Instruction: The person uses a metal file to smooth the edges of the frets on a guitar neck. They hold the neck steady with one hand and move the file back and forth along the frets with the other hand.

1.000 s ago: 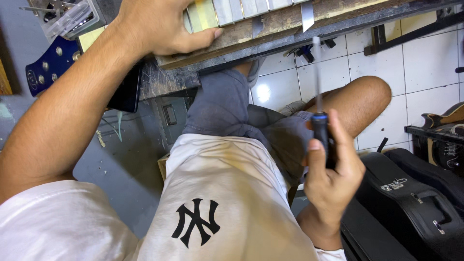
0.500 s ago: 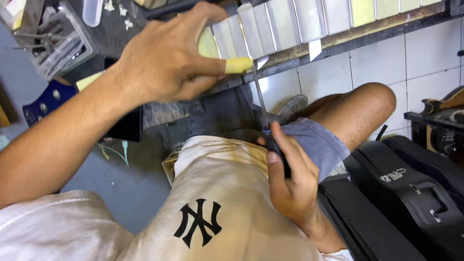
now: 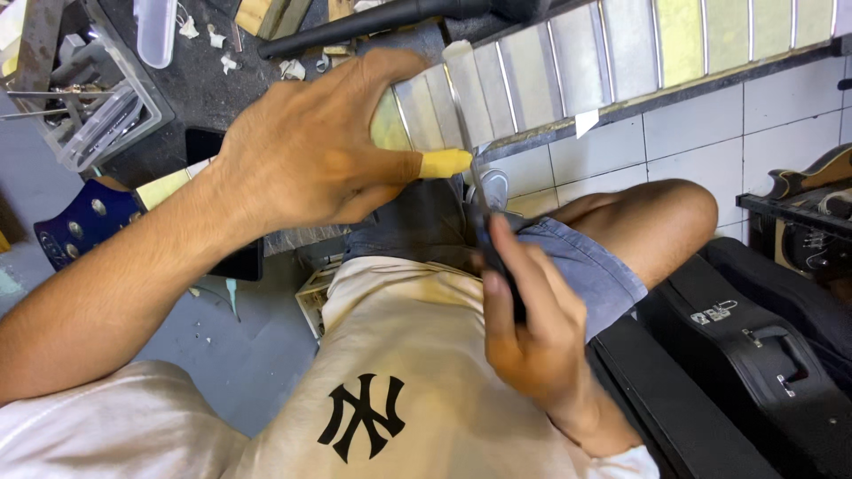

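A guitar neck [image 3: 621,53] with metal frets lies across the bench edge at the top. My left hand [image 3: 311,151] presses down on its near end, fingers curled over the fretboard, the thumb tip wrapped in yellow tape. My right hand [image 3: 532,328] grips the dark handle of a thin-bladed tool [image 3: 475,177]. The blade points up and its tip rests on the fretboard beside my left thumb. My knee in denim shorts sits under the neck.
A clear plastic box of small tools [image 3: 98,106] stands on the dark bench at the upper left. A blue guitar headstock [image 3: 80,222] pokes out at the left. Black instrument cases [image 3: 754,355] lie on the tiled floor at the right.
My right hand has brought the tool from mid-air at the right up to the fretboard. My left hand has shifted along the neck, and the view has moved closer to the bench.
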